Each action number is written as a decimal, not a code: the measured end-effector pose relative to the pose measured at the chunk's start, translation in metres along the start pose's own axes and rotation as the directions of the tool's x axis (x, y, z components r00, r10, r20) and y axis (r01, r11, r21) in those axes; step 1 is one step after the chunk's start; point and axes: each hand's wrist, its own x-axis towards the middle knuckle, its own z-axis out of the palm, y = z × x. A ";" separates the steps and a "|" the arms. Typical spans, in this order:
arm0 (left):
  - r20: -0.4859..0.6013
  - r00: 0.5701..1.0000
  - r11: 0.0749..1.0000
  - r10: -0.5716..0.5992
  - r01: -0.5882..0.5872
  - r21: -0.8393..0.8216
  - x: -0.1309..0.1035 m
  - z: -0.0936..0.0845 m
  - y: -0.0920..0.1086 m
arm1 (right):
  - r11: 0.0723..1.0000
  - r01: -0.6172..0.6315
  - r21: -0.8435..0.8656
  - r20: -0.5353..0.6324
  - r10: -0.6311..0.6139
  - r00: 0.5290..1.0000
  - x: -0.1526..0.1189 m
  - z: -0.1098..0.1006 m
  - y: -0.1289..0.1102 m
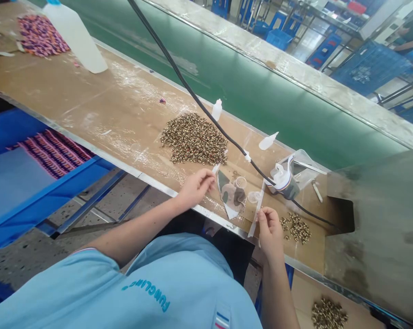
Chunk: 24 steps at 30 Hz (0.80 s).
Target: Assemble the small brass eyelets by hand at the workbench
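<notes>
Head view, looking down over a light-blue shirt at a brown work surface running from upper left to lower right.

Left hand, centre of frame: fingers pinched closed on the end of a small pale strip, just below the large pile of brass-coloured rings. The hand rests at the surface edge, probably to steady fine work.

Right hand, lower centre-right: fingers closed on a long narrow white strip, held up on a slant so its upper end points toward the taped device. A small cluster of rings lies just right of this hand, within easy reach.

Between the hands: a camouflage-patterned scrap and clear film pieces, lying flat on the surface.

A black cable crosses from the top of the frame down to the taped device. Two small dropper bottles sit near the green conveyor belt. Large white bottle and striped parts at upper left.

Hard to make out: what either strip is made of; what the device is under its wrapping. The grey housing at right is cut off by the frame. A further ring pile at the bottom right is partly cropped.
</notes>
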 end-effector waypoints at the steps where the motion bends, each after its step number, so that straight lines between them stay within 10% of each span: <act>1: 0.081 0.995 0.985 -0.054 0.067 -0.159 -0.003 0.012 0.002 | 0.994 0.056 -0.091 -0.019 -0.058 0.998 0.002 -0.002 -0.001; 10: 0.410 0.898 0.793 -0.159 0.363 -0.489 -0.017 0.064 -0.005 | 0.526 0.510 -0.680 0.165 -0.568 0.806 0.032 -0.022 -0.014; 24: 0.438 0.880 0.759 -0.182 0.409 -0.507 -0.017 0.059 -0.004 | 0.048 0.638 -0.768 0.484 -0.609 0.629 0.058 -0.027 -0.037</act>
